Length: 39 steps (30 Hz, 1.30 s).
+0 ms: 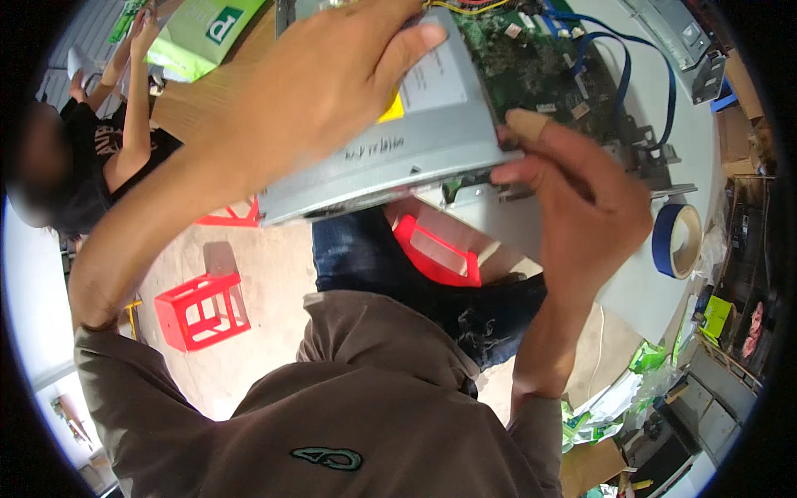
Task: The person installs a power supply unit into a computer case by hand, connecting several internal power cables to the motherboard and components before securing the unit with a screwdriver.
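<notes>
A silver, flat box-shaped drive (332, 178) with a white label and a yellow sticker lies tilted in front of me, its near edge over my lap. My left hand (332, 75) lies across its top with the thumb on the label, gripping it; the other fingertips run toward the upper edge and are partly hidden. Beside the drive on the right is a green circuit board (531, 75) with blue cables. My right hand (589, 183), a beige wrap on one fingertip, pinches at the drive's near right corner. A small dark piece shows between finger and thumb, too unclear to name.
On the white table (639, 295) at the right stands a blue tape roll (677, 241). Red plastic stools (203, 311) stand on the floor. Another person (91, 158) sits at the left near a green bag (203, 37). Bags and boxes (594, 465) fill the lower right.
</notes>
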Each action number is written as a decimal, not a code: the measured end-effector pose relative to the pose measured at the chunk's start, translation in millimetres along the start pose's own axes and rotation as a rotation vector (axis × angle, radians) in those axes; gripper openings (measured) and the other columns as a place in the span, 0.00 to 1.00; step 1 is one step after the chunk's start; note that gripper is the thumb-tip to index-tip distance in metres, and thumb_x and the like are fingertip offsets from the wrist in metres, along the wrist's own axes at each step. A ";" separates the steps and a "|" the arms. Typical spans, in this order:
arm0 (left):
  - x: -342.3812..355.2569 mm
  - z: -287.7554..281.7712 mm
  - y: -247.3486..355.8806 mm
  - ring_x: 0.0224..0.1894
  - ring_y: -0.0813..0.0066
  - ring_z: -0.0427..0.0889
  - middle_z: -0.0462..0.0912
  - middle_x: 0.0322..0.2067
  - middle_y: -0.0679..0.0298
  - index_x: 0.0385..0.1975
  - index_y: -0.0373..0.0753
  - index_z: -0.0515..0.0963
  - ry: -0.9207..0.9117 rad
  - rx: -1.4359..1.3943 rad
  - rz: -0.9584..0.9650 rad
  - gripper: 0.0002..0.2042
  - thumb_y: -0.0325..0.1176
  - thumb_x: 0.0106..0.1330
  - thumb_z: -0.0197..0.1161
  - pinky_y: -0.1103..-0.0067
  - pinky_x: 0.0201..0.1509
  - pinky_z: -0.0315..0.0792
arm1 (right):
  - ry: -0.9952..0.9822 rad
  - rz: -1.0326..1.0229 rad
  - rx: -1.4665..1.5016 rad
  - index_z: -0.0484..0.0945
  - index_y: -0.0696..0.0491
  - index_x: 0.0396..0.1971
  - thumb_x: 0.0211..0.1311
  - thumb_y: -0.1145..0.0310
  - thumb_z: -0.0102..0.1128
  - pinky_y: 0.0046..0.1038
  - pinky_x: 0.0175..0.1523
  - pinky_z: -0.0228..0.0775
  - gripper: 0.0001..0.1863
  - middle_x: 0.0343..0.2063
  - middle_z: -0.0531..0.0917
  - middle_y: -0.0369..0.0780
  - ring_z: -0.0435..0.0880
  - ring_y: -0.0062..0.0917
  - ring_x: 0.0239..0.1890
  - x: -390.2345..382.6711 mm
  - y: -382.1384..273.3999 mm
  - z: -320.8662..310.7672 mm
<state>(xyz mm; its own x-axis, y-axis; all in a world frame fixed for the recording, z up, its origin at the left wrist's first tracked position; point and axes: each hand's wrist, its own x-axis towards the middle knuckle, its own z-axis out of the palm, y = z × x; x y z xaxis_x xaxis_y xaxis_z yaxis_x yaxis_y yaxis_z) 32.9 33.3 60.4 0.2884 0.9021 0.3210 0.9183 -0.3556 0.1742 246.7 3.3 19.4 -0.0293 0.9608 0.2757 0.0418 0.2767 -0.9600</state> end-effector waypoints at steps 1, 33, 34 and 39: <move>4.0 -1.5 -2.0 0.45 0.48 0.81 0.82 0.41 0.44 0.52 0.30 0.74 0.006 -0.003 0.014 0.24 0.49 0.77 0.44 0.67 0.53 0.72 | 0.012 -0.008 -0.005 0.86 0.65 0.38 0.48 0.89 0.63 0.18 0.36 0.77 0.14 0.31 0.89 0.45 0.88 0.24 0.30 0.4 -1.0 -3.5; 42.5 -17.6 -36.1 0.34 0.67 0.78 0.83 0.38 0.54 0.45 0.32 0.82 -0.307 -0.309 -0.054 0.26 0.54 0.62 0.67 0.75 0.36 0.70 | -0.025 -0.329 -0.416 0.87 0.56 0.28 0.68 0.61 0.61 0.21 0.24 0.76 0.15 0.17 0.85 0.39 0.82 0.22 0.16 27.3 26.8 -5.4; 54.3 -18.2 -36.4 0.37 0.68 0.76 0.83 0.38 0.56 0.44 0.37 0.84 -0.366 -0.241 -0.003 0.23 0.53 0.63 0.66 0.75 0.39 0.69 | -0.023 -0.321 -0.425 0.87 0.56 0.28 0.68 0.61 0.61 0.21 0.24 0.76 0.15 0.17 0.85 0.39 0.82 0.22 0.16 26.8 26.4 -5.4; 103.0 2.6 -49.4 0.39 0.60 0.76 0.85 0.40 0.56 0.34 0.43 0.87 -0.567 -0.322 0.203 0.25 0.55 0.73 0.47 0.65 0.50 0.64 | -0.149 -0.392 -0.461 0.88 0.54 0.29 0.70 0.58 0.59 0.20 0.26 0.74 0.17 0.18 0.86 0.37 0.82 0.20 0.17 27.9 25.2 -14.9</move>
<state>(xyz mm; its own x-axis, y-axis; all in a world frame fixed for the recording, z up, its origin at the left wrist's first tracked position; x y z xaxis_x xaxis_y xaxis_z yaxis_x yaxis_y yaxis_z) 17.9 144.5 82.5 0.6244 0.7675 -0.1453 0.7300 -0.5071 0.4582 261.9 37.3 3.6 -0.2670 0.7831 0.5616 0.4255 0.6187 -0.6604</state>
